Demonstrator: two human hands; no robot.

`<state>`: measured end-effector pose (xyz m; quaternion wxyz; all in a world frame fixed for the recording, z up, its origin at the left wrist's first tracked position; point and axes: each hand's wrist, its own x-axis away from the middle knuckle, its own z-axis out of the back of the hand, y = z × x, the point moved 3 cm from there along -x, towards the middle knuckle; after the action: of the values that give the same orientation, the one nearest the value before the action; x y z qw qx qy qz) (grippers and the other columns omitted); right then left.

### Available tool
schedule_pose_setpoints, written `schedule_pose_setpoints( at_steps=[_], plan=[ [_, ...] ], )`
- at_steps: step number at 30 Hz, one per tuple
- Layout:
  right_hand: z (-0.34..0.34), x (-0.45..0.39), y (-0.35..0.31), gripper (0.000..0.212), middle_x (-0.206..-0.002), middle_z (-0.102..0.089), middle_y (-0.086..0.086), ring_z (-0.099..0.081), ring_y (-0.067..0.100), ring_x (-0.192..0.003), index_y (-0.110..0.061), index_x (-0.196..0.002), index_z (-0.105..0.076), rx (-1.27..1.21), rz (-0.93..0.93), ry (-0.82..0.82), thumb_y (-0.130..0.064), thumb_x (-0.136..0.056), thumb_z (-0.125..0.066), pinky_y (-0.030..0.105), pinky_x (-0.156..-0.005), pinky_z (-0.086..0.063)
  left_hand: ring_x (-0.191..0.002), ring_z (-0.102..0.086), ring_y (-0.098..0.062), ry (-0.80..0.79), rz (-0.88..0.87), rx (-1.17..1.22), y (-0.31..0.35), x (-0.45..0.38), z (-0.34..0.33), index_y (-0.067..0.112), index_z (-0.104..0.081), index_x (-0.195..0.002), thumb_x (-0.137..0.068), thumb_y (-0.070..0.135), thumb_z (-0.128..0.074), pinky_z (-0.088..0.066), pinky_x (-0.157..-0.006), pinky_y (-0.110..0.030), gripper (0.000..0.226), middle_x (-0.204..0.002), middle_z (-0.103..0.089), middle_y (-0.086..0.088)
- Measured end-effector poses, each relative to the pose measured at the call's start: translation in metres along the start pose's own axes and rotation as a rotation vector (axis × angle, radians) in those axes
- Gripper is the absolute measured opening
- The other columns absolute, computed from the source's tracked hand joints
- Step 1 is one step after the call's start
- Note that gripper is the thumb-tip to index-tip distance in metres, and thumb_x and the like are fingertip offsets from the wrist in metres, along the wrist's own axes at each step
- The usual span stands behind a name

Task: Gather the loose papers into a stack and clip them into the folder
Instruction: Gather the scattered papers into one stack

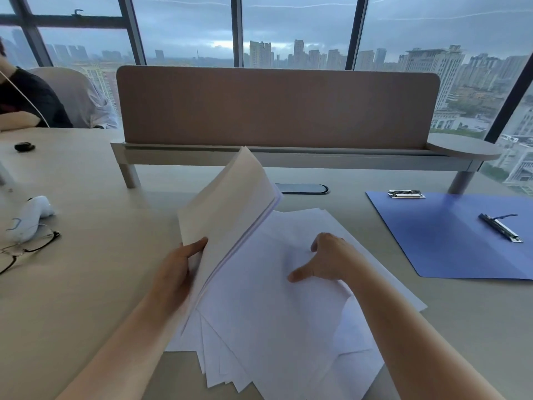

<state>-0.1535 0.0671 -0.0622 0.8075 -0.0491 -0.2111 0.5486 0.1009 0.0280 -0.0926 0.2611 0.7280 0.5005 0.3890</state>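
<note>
The left hand (173, 272) grips a gathered stack of papers (227, 209), fingers curled round its lower edge, tilting it up off the counter (95, 284). The right hand (326, 259) rests on the loose papers (277, 327) fanned out at the counter's near edge, fingers relaxed, thumb spread. The blue folder (450, 241) lies open toward the right edge, its clip (500, 228) lying on it.
</note>
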Motion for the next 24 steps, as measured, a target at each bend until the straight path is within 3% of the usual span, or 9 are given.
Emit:
schedule_pose_setpoints(
  at_steps=[2,6,9,12,15,17,20,24],
  plan=[
    [-0.001,-0.001,0.000,0.067,-0.103,-0.063,-0.001,-0.062,0.022,-0.096,-0.016,-0.107,-0.063,-0.049,0.041,-0.009,-0.057,-0.059,-0.086,0.036,-0.084,-0.053,-0.047,-0.068,-0.013,0.047,-0.007,-0.060,0.002,-0.004,0.005,0.001,-0.062,-0.104,-0.096,0.007,-0.052,-0.049,-0.041,-0.016,0.015,-0.064,-0.073,-0.004],
    [-0.002,0.005,0.004,0.009,-0.074,-0.059,-0.008,-0.053,0.009,-0.065,-0.022,-0.082,-0.067,-0.240,0.213,-0.013,-0.028,-0.087,-0.071,0.022,-0.058,-0.041,-0.084,-0.070,-0.025,0.104,-0.062,-0.168,0.006,-0.007,0.009,0.003,-0.060,-0.130,-0.091,0.011,-0.058,-0.057,-0.052,-0.024,0.040,-0.117,-0.070,-0.015],
    [-0.002,0.015,0.019,0.026,-0.062,-0.065,-0.005,-0.053,0.007,-0.055,-0.028,-0.065,-0.072,-0.490,0.230,-0.005,-0.020,-0.088,-0.062,0.019,-0.055,-0.041,-0.077,-0.069,-0.020,0.134,-0.163,-0.204,0.011,-0.003,0.006,0.012,-0.066,-0.119,-0.092,0.010,-0.057,-0.056,-0.050,-0.021,0.029,-0.105,-0.072,-0.007],
    [-0.002,0.020,0.032,0.014,-0.076,-0.074,0.015,-0.062,0.019,-0.063,-0.017,-0.083,-0.076,-0.850,0.158,0.046,-0.020,-0.089,-0.064,0.030,-0.062,-0.049,-0.068,-0.072,-0.016,0.136,-0.218,-0.251,0.012,0.001,0.001,0.013,-0.071,-0.106,-0.093,0.014,-0.058,-0.056,-0.054,-0.021,0.020,-0.097,-0.075,-0.006],
    [-0.005,0.019,0.038,0.022,-0.068,-0.070,0.009,-0.060,0.020,-0.054,-0.019,-0.077,-0.075,-1.014,0.075,0.056,-0.019,-0.095,-0.062,0.025,-0.054,-0.048,-0.070,-0.072,-0.016,0.180,-0.312,-0.311,0.012,0.001,-0.002,0.011,-0.074,-0.098,-0.092,0.009,-0.060,-0.056,-0.064,-0.025,0.016,-0.093,-0.076,-0.006],
    [-0.007,0.020,0.036,0.022,-0.072,-0.072,0.005,-0.062,0.019,-0.056,-0.020,-0.079,-0.076,-1.063,0.064,0.029,-0.018,-0.095,-0.061,0.024,-0.057,-0.050,-0.079,-0.072,-0.022,0.194,-0.353,-0.386,0.011,0.003,-0.005,0.014,-0.074,-0.097,-0.092,0.008,-0.061,-0.056,-0.074,-0.033,0.015,-0.098,-0.076,-0.007],
    [-0.013,0.025,0.027,0.019,-0.089,-0.077,0.015,-0.068,0.026,-0.069,-0.013,-0.094,-0.077,-1.196,0.055,-0.064,-0.010,-0.096,-0.058,0.034,-0.066,-0.057,-0.095,-0.072,-0.028,0.164,-0.360,-0.457,0.005,0.004,-0.009,0.014,-0.073,-0.108,-0.093,0.011,-0.061,-0.055,-0.084,-0.041,0.019,-0.105,-0.076,-0.008],
    [-0.022,0.031,0.018,0.033,-0.105,-0.074,0.023,-0.068,0.035,-0.084,-0.011,-0.107,-0.074,-1.304,0.072,-0.164,0.004,-0.092,-0.049,0.052,-0.081,-0.057,-0.099,-0.070,-0.027,0.152,-0.375,-0.492,0.001,0.002,-0.009,0.018,-0.069,-0.109,-0.094,0.012,-0.060,-0.053,-0.090,-0.047,0.019,-0.107,-0.075,-0.005]
  ],
)
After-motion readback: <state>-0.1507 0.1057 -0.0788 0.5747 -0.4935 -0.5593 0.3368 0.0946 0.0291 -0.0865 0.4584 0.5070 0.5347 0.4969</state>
